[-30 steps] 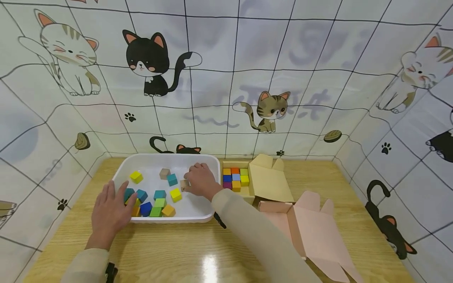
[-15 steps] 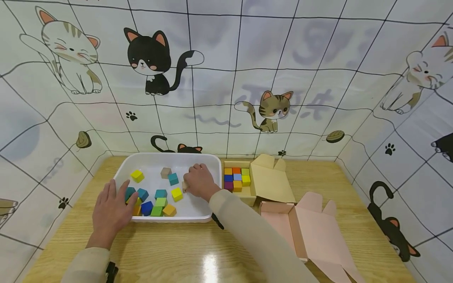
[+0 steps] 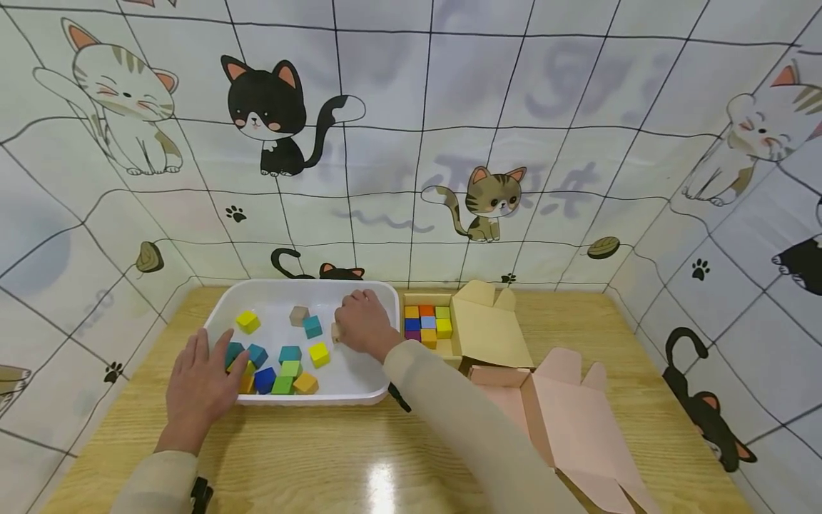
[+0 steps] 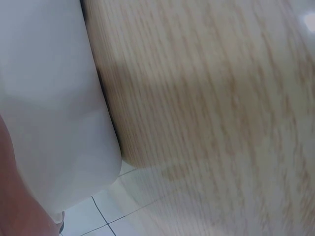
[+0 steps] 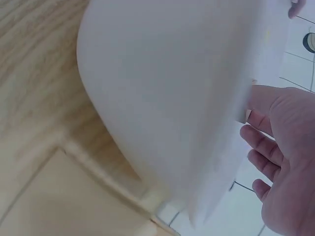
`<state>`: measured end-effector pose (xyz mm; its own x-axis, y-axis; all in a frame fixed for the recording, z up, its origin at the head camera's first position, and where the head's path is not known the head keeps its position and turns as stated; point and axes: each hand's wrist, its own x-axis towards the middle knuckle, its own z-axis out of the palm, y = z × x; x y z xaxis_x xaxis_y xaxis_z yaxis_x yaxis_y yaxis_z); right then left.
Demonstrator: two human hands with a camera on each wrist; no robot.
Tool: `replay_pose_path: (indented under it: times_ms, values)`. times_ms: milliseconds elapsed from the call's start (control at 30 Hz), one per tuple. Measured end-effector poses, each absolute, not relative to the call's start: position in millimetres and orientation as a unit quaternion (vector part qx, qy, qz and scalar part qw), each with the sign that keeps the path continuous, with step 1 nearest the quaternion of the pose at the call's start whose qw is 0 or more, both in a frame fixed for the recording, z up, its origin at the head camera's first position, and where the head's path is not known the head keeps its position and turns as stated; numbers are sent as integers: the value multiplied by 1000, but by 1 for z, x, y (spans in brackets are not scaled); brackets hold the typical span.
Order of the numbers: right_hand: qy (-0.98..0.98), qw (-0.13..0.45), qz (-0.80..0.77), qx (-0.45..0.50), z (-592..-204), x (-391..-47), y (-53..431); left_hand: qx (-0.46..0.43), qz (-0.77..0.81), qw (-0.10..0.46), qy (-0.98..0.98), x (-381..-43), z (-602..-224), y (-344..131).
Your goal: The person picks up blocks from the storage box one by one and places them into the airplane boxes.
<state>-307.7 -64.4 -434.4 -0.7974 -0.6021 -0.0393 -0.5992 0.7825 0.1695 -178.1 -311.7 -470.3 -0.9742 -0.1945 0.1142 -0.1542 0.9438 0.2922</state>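
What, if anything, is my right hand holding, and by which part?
Your right hand pinches a wooden block between thumb and finger; exactly which sides is hidden.

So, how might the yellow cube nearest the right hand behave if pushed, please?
The yellow cube would probably slide rather than roll, given its flat faces. Its crisp edges suggest stiffness. Smaller than the right hand, it's likely light.

Smooth white rectangular plastic tray [image 3: 349,373], glossy tan wood-grain table [image 3: 334,450]
Left of centre: matt, multicoloured wooden cubes [image 3: 290,354].
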Motion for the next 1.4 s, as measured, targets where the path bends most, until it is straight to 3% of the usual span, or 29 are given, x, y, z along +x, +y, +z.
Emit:
replay_pose_path:
  times_ms: [600,1400]
  values:
    - [-948,75,-8,308,-385,-305,-4,82,-137,73,-984,-177,-473,-313]
    - [-971,29,17,236,-376,-318,105,74,-139,82,-984,-175,-472,-312]
